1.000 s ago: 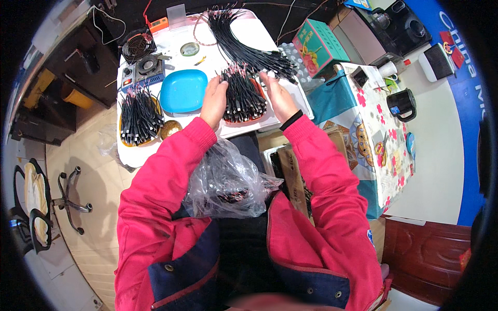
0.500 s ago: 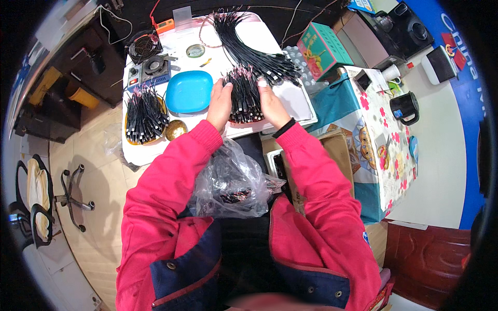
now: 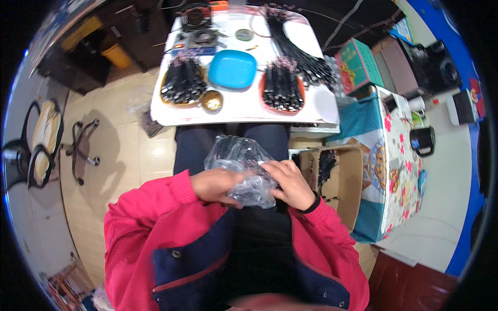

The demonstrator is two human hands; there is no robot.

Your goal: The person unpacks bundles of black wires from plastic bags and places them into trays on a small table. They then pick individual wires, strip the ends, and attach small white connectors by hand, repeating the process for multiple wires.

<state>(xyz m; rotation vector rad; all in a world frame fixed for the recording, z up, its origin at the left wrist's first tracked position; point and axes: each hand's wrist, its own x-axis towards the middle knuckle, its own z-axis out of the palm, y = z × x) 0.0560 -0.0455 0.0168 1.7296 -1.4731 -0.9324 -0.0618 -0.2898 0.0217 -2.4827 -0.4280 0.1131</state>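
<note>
On my lap lies a clear plastic bag [image 3: 243, 149] with dark contents that look like cables. My left hand [image 3: 219, 185] grips the bag's near left side, its fingers partly smeared by motion. At the bag's right side, my right hand [image 3: 290, 184] bends thumb and fingers around the crumpled plastic. Beyond the bag, on the white table [image 3: 228, 113], a bundle of black cables [image 3: 283, 89] with silvery connector ends sits in a red tray [image 3: 302, 102]. A similar cable bundle [image 3: 182, 83] fills a yellow tray at the left.
Between the bundles stand a blue dish [image 3: 233, 69] and a small gold bowl [image 3: 212, 101]. Longer black cables [image 3: 303, 56] lie at the table's far right. A soldering device [image 3: 205, 39] is at the far left. An opened cardboard box [image 3: 346, 193] stands right of my legs.
Both hands have left the cable bundle in the red tray and come back toward my body onto the plastic bag. My view has tipped down, so the table sits higher.
</note>
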